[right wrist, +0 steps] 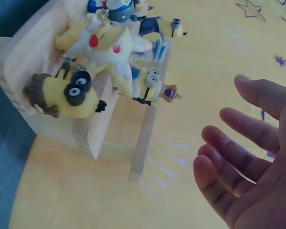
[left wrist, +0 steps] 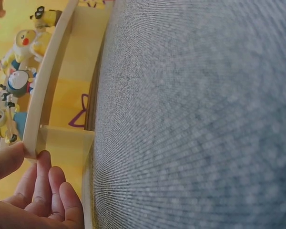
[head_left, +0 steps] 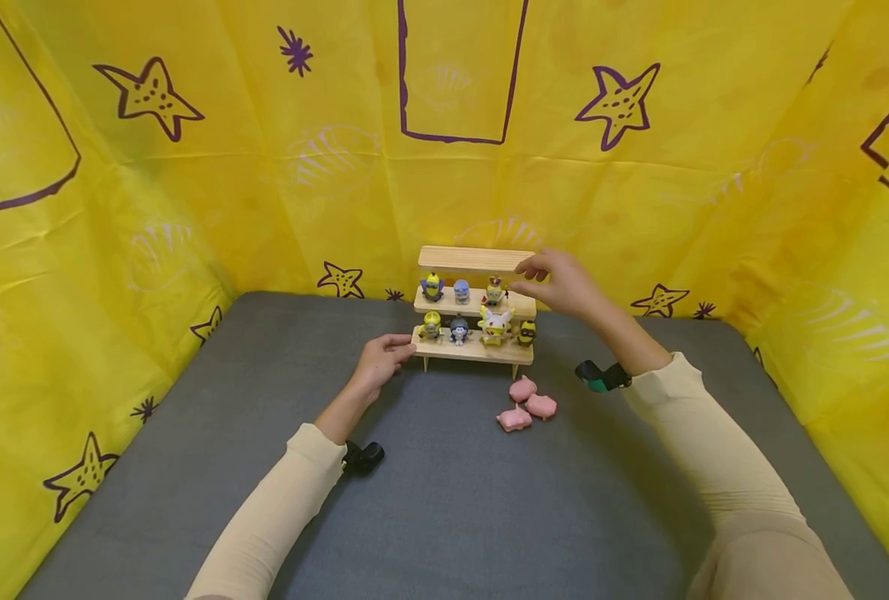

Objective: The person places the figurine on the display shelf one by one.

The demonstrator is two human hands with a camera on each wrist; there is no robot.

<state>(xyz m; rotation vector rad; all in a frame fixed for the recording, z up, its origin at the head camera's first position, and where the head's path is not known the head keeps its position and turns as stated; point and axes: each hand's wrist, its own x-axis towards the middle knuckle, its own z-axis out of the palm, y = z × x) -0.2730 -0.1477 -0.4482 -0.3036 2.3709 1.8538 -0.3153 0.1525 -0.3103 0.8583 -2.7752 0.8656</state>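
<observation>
A three-tier wooden display stand [head_left: 476, 260] holds small toy figures on its middle and lowest tiers. My left hand [head_left: 381, 363] pinches the front left corner of the lowest tier, thumb above and index finger below in the left wrist view. Near the right end of the upper tiers hovers my right hand [head_left: 561, 285], its fingers loosely bent and nothing between them. Below it, in the right wrist view, are a goggled yellow figure [right wrist: 66, 98] and a larger white-and-yellow figure [right wrist: 112, 45]. The middle tier carries a crowned yellow figure [head_left: 494, 292] and a blue-grey figure [head_left: 461, 291].
Three pink pig figures [head_left: 541, 406] lie on the grey cloth-covered table [head_left: 444, 517] in front of the stand's right side. A yellow curtain [head_left: 339, 200] with starfish drawings surrounds the table behind and at both sides.
</observation>
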